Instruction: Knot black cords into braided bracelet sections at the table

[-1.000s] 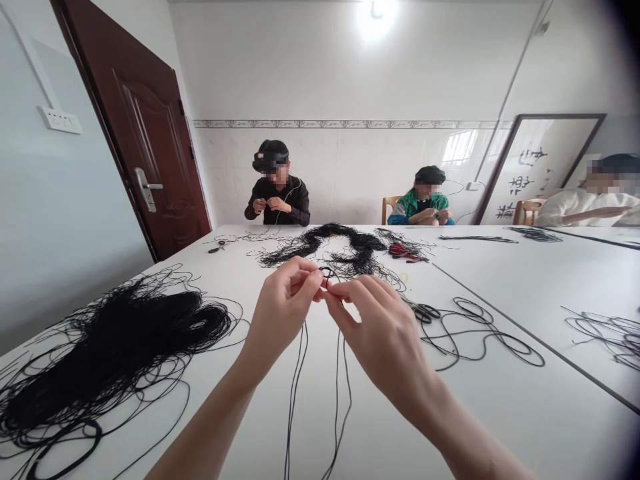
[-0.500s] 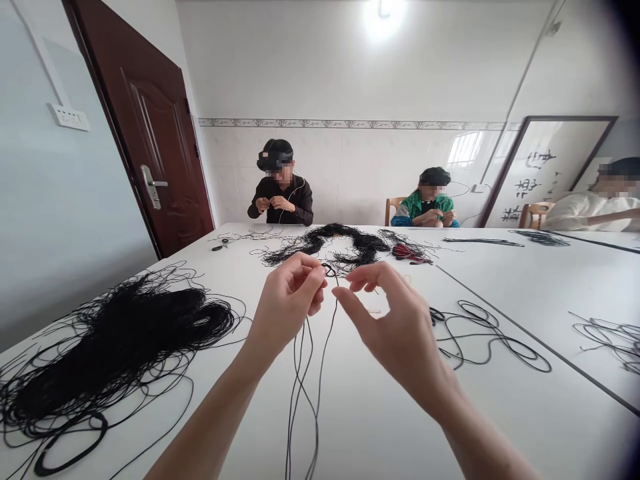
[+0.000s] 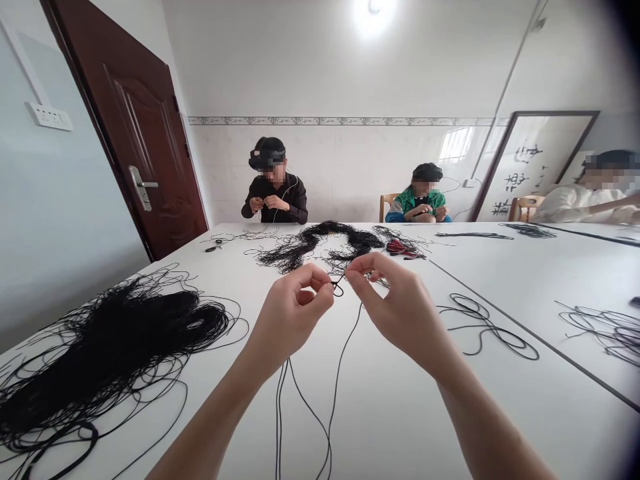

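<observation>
My left hand (image 3: 295,313) pinches a small loop of thin black cord (image 3: 338,288) between thumb and fingertips. My right hand (image 3: 395,297) meets the same loop from the other side, its fingertips on a short stretch of cord. Two or more long strands (image 3: 337,390) hang from the loop toward me and trail across the white table (image 3: 400,413). A large tangled heap of black cord (image 3: 115,347) lies left of my left hand. A looser tangle (image 3: 320,243) lies just beyond my hands.
Red-handled scissors (image 3: 400,248) lie at the far side, and small dark scissors (image 3: 214,247) lie far left. Loose cord (image 3: 483,325) curls to my right. Several seated people (image 3: 275,193) work with cord across the table, and a framed calligraphy panel (image 3: 535,167) leans at the right.
My right hand has come back in to the loop after parting from it. The hanging strands have swung and the view has shifted slightly.
</observation>
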Tool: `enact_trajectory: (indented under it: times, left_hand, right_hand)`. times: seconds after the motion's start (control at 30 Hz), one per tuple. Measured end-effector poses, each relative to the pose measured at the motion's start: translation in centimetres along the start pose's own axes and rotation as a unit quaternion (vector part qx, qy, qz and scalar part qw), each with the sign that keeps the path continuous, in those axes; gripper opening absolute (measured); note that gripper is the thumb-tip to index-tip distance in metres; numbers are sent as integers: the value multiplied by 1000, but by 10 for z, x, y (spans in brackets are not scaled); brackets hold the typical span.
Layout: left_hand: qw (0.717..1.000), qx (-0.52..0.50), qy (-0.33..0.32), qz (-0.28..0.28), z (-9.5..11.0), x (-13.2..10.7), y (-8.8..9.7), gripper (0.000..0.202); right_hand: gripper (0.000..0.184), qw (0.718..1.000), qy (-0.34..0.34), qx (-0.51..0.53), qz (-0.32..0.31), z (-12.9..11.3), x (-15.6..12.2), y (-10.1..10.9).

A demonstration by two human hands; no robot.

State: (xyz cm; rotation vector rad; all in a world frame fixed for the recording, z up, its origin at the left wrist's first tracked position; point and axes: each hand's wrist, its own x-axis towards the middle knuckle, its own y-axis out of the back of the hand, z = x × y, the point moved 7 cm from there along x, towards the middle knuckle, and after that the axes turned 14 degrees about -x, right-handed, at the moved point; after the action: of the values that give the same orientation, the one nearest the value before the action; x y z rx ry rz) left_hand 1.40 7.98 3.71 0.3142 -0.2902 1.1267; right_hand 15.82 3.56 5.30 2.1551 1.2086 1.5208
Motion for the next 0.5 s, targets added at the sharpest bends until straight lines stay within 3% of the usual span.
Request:
enact_trajectory:
  times: [0.5]
  left_hand:
    - [999, 22, 28, -37, -4, -2, -6, 15]
  right_hand:
    - [12, 999, 33, -6, 31, -7, 1, 4]
